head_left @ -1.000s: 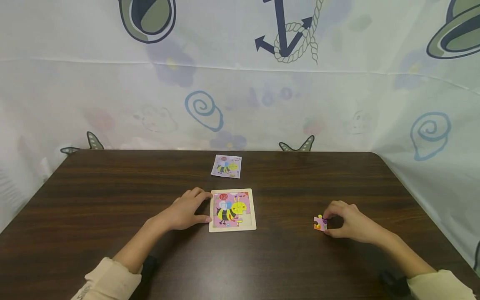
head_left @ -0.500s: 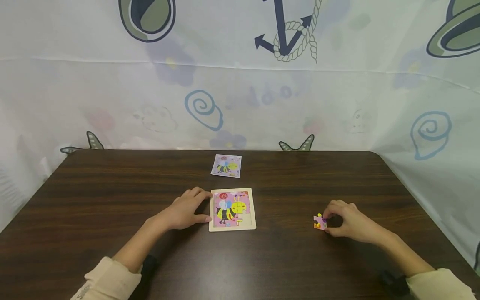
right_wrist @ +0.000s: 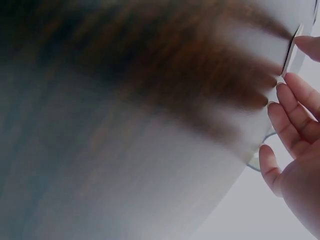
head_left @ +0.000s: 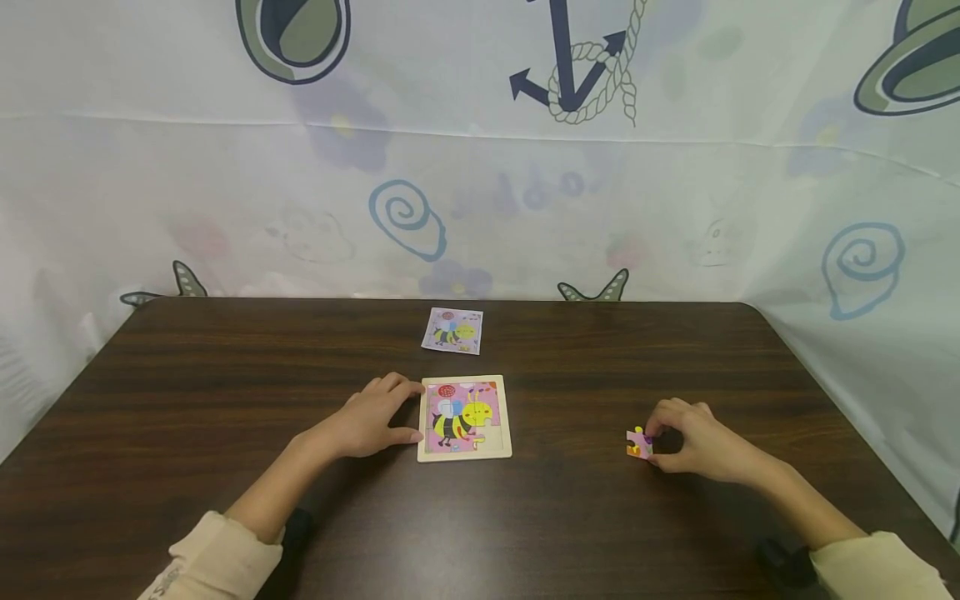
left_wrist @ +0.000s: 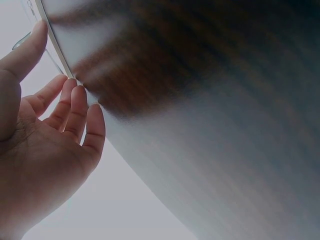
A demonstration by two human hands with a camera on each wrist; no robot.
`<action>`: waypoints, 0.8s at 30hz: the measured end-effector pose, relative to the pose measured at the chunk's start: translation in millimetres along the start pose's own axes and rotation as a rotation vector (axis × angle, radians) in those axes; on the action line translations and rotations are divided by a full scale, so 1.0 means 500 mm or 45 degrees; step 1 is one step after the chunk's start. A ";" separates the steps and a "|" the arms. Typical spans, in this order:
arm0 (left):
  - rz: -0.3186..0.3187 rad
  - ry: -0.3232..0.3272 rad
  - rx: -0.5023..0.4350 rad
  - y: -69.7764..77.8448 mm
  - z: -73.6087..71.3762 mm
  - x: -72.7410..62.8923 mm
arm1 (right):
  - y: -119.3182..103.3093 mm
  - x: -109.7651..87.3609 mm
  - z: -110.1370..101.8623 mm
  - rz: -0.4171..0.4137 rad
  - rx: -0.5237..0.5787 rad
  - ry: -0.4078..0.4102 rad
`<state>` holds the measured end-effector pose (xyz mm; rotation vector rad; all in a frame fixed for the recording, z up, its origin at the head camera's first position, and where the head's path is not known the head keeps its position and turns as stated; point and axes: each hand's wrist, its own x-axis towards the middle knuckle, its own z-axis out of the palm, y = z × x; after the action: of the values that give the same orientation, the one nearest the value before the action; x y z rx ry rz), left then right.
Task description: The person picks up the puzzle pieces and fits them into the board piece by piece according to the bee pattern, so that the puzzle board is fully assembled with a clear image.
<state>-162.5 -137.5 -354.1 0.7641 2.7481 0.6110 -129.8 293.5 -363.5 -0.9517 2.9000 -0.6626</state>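
A jigsaw puzzle of a bee (head_left: 461, 417) lies flat in a pale wooden frame (head_left: 506, 433), with a bare gap at its lower right. My left hand (head_left: 372, 419) touches the frame's left side, the thumb near the lower corner and the index finger near the upper one. In the left wrist view, that hand's fingers (left_wrist: 65, 107) are spread along the edge. Well to the right, my right hand (head_left: 697, 442) holds a pink and yellow puzzle piece (head_left: 639, 443) by its right side between thumb and index finger. From the right wrist, the piece (right_wrist: 291, 52) shows only edge-on.
Behind the frame lies a small printed card (head_left: 453, 332) with the same bee picture. Everything rests on a dark wood-grain table (head_left: 555, 533). A pale patterned cloth (head_left: 480, 167) hangs past the far edge and along both sides.
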 end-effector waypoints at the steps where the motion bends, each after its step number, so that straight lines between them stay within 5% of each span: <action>1: -0.002 0.000 -0.002 0.000 0.000 0.000 | 0.000 0.001 0.000 -0.006 0.001 0.004; 24: -0.013 0.001 -0.005 -0.002 0.002 0.001 | -0.052 0.096 0.017 -0.064 0.068 -0.101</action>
<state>-163.1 -137.6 -355.5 0.7487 2.7490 0.6142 -152.8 244.0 -355.5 -1.0231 2.7837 -0.6849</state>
